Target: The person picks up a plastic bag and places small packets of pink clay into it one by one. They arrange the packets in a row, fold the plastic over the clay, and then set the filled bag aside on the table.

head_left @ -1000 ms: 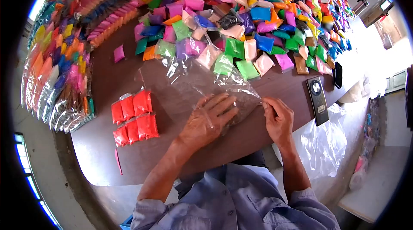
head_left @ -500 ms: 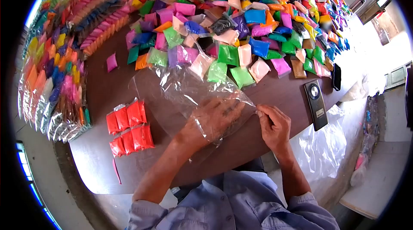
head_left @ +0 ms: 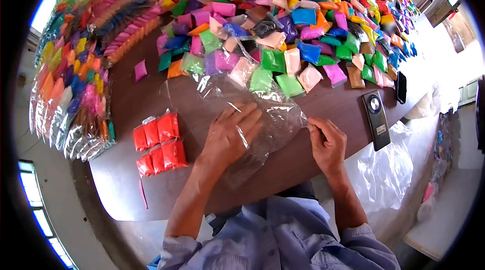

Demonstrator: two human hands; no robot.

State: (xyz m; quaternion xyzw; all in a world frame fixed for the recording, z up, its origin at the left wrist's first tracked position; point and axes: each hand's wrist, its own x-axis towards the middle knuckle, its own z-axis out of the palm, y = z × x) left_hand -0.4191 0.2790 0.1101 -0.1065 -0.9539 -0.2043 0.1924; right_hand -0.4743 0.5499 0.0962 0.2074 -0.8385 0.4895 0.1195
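A large clear plastic bag [head_left: 281, 127] spreads over the table in front of me, its far edge lying across the nearest packets. My right hand [head_left: 329, 143] pinches the bag's right-hand edge between thumb and fingers. Flat and with fingers extended, my left hand [head_left: 233, 132] lies at the bag's left part, with shiny film showing across its fingers. To the left of that hand, red packets [head_left: 157, 156] sit in two short rows. Beyond the bag are loose packets in many colours, a green packet [head_left: 273, 61] and a pink packet [head_left: 226, 60] among them.
A big heap of coloured packets [head_left: 303, 17] covers the far side of the brown table [head_left: 136, 93]. Filled clear bags [head_left: 70, 98] stand at the left edge. A phone [head_left: 376, 120] lies at the right edge, near a dark object [head_left: 401, 88]. Clear plastic sheeting [head_left: 386, 169] lies beyond the right edge.
My left hand has slid left across the bag, away from my right hand, its fingers now straighter. My right hand keeps its pinch on the bag's edge. The whole view has shifted slightly.
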